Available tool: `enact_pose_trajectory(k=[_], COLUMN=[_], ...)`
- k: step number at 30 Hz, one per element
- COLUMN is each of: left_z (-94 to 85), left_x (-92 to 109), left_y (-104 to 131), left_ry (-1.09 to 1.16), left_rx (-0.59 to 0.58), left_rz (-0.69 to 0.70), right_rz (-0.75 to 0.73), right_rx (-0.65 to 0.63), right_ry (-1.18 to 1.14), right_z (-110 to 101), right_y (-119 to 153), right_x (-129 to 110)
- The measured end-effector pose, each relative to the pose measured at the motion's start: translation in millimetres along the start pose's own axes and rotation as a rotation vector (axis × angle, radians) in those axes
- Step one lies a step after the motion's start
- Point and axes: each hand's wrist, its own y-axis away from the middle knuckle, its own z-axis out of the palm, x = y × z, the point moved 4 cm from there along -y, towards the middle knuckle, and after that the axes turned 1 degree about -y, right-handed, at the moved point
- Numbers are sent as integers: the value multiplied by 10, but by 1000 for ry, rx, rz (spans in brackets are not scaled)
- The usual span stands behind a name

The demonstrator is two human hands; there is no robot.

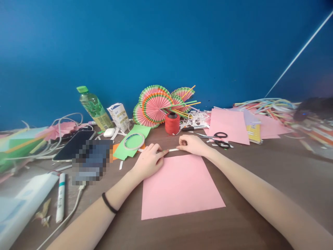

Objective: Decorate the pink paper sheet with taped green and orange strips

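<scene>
A sheet of pink paper (182, 187) lies flat on the dark wooden table. A narrow white paper strip (172, 150) runs along its far edge, between my hands. My left hand (151, 161) rests over the sheet's far left corner, its fingertips at the strip's left end. With fingers curled, my right hand (191, 145) pinches the right end of that strip. Just left of my left hand, a roll of tape (134, 148) lies on green paper (120, 151). Black-handled scissors (220, 139) lie beyond my right wrist.
Folded paper fans (157, 106) lean against the blue wall, beside a red thread spool (172, 123). A green bottle (95, 107), a small carton (119, 117), phones (75, 145) and a marker (60, 198) are at left. Pink sheets (229, 124) and colored strips (267, 106) lie at back right.
</scene>
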Motion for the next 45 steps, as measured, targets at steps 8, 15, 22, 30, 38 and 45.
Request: enact_pose_trajectory(k=[8, 15, 22, 30, 38, 45], left_z=[-3, -257, -254, -226, -166, -41], left_x=[-33, -333, -510, -325, 43, 27], left_y=[-8, -10, 56, -18, -137, -248], left_ry=[-6, -281, -495, -183, 224, 486], left_rx=[62, 180, 73, 263, 286, 245], left_rz=[-40, -398, -467, -374, -254, -337], right_rz=[-80, -146, -110, -99, -119, -141], right_rx=[58, 125, 175, 199, 242, 393], right_ry=[-48, 66, 83, 101, 195, 118], right_z=[27, 15, -19, -26, -16, -92], right_y=[52, 58, 79, 86, 90, 111], right_x=[-25, -51, -49, -40, -58, -110])
